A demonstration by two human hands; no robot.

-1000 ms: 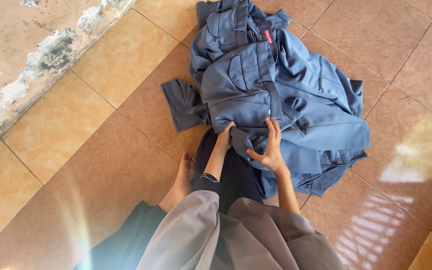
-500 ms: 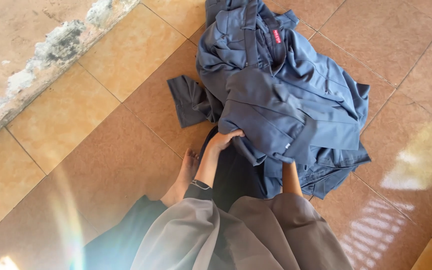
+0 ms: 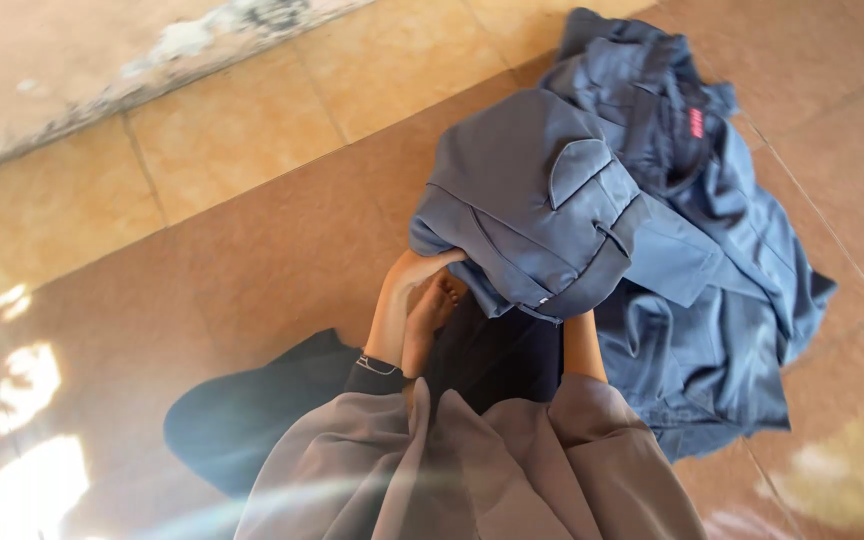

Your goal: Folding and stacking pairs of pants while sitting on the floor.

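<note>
Your left hand (image 3: 414,283) is clamped on the near edge of the folded blue jacket (image 3: 537,205), fingers curled under the cloth. Your right hand is hidden beneath that fold, only the forearm showing, so you cannot tell how its grip stands. The jacket lies just ahead of your grip, raised off the floor (image 3: 252,230), its long axis running away toward the blue clothes pile (image 3: 722,300) on your right.
</note>
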